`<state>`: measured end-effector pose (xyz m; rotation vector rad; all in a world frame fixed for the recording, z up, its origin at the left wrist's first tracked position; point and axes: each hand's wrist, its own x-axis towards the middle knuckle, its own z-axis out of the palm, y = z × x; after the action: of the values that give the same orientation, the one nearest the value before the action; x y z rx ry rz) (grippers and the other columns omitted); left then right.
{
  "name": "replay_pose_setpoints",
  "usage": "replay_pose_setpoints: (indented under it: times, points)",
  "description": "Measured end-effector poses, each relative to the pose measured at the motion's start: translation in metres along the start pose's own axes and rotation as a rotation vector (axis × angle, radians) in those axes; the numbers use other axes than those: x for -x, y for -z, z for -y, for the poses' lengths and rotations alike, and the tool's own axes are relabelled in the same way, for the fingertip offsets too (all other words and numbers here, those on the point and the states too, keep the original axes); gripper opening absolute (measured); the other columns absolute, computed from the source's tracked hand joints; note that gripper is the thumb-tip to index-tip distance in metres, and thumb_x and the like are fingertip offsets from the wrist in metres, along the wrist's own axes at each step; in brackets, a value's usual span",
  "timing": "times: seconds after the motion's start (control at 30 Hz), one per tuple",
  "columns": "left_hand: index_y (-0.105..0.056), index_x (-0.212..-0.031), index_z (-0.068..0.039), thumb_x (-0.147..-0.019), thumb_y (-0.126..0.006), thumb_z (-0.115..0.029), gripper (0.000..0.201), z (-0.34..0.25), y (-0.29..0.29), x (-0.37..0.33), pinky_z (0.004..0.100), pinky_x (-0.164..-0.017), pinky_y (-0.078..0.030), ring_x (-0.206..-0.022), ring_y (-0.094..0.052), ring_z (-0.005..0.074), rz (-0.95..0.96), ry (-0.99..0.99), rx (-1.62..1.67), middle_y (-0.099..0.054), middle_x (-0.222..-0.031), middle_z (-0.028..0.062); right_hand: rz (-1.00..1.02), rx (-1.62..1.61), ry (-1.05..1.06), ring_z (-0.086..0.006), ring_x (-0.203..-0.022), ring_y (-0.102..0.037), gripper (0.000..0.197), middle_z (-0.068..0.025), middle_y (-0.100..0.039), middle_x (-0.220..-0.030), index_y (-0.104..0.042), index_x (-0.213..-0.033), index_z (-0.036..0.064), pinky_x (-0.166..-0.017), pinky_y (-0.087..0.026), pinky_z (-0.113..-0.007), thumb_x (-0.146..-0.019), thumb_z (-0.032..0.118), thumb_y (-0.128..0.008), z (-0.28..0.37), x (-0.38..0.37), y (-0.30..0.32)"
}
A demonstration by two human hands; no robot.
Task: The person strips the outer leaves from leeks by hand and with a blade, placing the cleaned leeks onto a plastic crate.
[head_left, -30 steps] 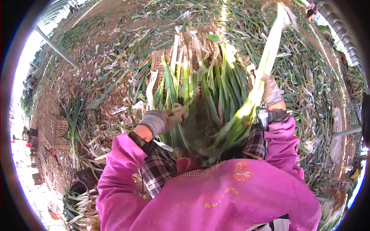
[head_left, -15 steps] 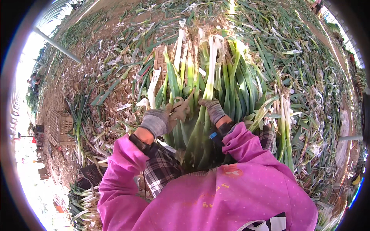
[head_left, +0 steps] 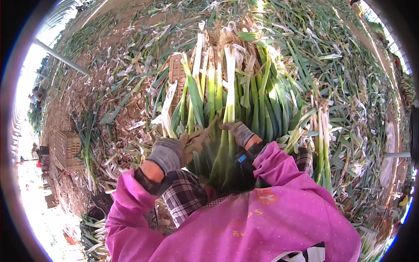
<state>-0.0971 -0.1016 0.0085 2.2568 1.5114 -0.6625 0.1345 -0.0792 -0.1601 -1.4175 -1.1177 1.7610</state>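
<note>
A long green onion (head_left: 230,83), white near its roots and green lower down, stands toward me in front of a fan of other onions. My right hand (head_left: 239,132), in a grey knit glove, is closed on its green part from the right side. To the left, my left hand (head_left: 168,153) wears the same kind of glove and is bent inward. A tan, blurred strip (head_left: 198,139) extends from its fingers toward the onion; I cannot tell whether it is a withered leaf or part of the glove. The left fingertips are mostly hidden.
The onions lean on a tan plastic crate (head_left: 176,72). Another crate (head_left: 69,149) stands at the left. A few onions (head_left: 322,139) lie to the right of my knee. Loose leaves and peelings (head_left: 131,87) litter the ground. A pile of onions (head_left: 97,236) lies at lower left.
My left hand has moved down and left, away from the onion, with the tan strip. The right hand has shifted slightly left and lower, and the onion's root end has tipped left.
</note>
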Motion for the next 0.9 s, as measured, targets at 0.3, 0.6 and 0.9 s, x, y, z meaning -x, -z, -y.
replay_pose_setpoints:
  times: [0.3,0.6,0.9]
  points:
    - [-0.046,-0.122,-0.007,-0.076,-0.061,-0.042,0.060,0.001,0.019,-0.012,0.0438,-0.064,-0.049,-0.070,-0.062,0.0358,-0.099,0.020,0.093,-0.063,-0.073,0.0178,-0.003,-0.515,-0.128,-0.0174,-0.070,-0.059,0.025,-0.0046,-0.065,-0.080,-0.068,-0.094,0.0046,-0.067,-0.047,-0.032,-0.072,0.016,-0.071,-0.001,0.007,-0.007]
    - [-0.045,-0.122,-0.004,-0.076,-0.060,-0.040,0.060,-0.009,0.009,-0.002,0.0450,-0.061,-0.047,-0.067,-0.062,0.0360,-0.217,-0.091,0.064,-0.062,-0.072,0.0188,-0.003,-0.648,-0.107,-0.0161,-0.068,-0.061,0.021,-0.0033,-0.065,-0.078,-0.068,-0.090,0.0046,-0.064,-0.049,-0.031,-0.071,0.011,-0.072,0.005,0.015,-0.003]
    - [-0.047,-0.119,-0.011,-0.074,-0.065,-0.037,0.056,-0.009,0.001,0.019,0.0432,-0.059,-0.048,-0.063,-0.063,0.0314,-0.196,-0.038,0.139,-0.063,-0.069,0.0143,-0.028,-0.627,-0.044,-0.0168,-0.072,-0.061,0.023,-0.0046,-0.066,-0.082,-0.067,-0.094,0.0022,-0.070,-0.048,-0.031,-0.074,0.011,-0.069,0.014,0.026,0.002]
